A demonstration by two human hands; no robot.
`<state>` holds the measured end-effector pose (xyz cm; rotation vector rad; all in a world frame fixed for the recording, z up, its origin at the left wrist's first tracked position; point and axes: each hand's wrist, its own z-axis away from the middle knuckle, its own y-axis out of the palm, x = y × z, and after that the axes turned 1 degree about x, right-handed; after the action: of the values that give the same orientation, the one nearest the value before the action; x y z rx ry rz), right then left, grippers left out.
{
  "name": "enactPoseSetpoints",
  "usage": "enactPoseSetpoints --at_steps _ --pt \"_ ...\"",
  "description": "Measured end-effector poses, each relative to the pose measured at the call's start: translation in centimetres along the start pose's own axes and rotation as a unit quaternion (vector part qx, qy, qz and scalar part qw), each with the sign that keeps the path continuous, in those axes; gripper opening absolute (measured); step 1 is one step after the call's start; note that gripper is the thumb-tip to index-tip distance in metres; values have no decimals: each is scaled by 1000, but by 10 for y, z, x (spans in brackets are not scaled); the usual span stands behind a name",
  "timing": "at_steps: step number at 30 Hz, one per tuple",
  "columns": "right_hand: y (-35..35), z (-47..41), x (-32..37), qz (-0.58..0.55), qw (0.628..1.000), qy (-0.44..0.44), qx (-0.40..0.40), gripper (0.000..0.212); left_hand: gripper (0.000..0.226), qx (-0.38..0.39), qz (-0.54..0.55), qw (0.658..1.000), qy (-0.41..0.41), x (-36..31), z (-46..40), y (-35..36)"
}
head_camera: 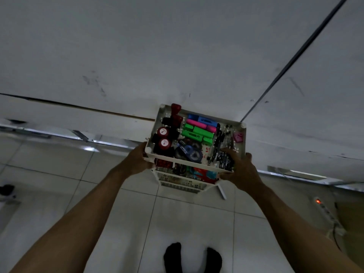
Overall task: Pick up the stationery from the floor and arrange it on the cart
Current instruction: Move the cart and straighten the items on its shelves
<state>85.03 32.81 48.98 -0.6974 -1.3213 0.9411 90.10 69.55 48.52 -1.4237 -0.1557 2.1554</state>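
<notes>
Both arms extended forward. Left hand (137, 157) grips the near left corner of the white cart (199, 164); right hand (241, 168) grips its near right corner, thumb curled over the rim. Cart stands against the wall on the tiled floor (118, 213). Lower tiers largely hidden beneath the top tray. Highlighters (198, 131) lie side by side, long axes running left-right; black pens (218, 142) point away from the viewer.
</notes>
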Motion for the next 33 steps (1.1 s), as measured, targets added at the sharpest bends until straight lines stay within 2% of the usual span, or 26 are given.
enactPoseSetpoints --at_steps 2,4,7,10,14,19,21,23,25,29,33 --pt "2 -2 0 13 1000 -14 -11 93 63 -39 -6 999 -15 20 -1 7" --pt "3 -5 -1 32 999 -9 -15 92 67 -75 5 996 -50 45 -2 15" --pt "2 -9 -1 52 999 -13 -3 91 77 -70 14 993 -97 73 1 29" --pt "1 -10 -3 65 998 -3 14 90 80 -58 7 993 -100 96 0 46" --pt "3 -12 -2 71 997 -14 7 85 68 -109 -21 994 -9 120 -16 68" --pt "-5 -11 6 218 976 20 11 91 34 -146 -12 981 125 151 -48 85" --pt "-2 -7 14 238 970 43 9 97 32 -171 -6 972 162 164 -64 90" --pt "9 3 25 258 963 65 -31 102 29 -207 2 960 188 177 -75 96" --pt "26 17 40 275 953 48 -115 108 28 -250 -12 947 199 190 -85 102" --pt "98 38 69 274 915 -112 -273 115 24 -286 -42 917 275 220 -98 109" --pt "188 23 74 252 878 -214 -346 102 33 -286 20 900 328 240 -101 118"
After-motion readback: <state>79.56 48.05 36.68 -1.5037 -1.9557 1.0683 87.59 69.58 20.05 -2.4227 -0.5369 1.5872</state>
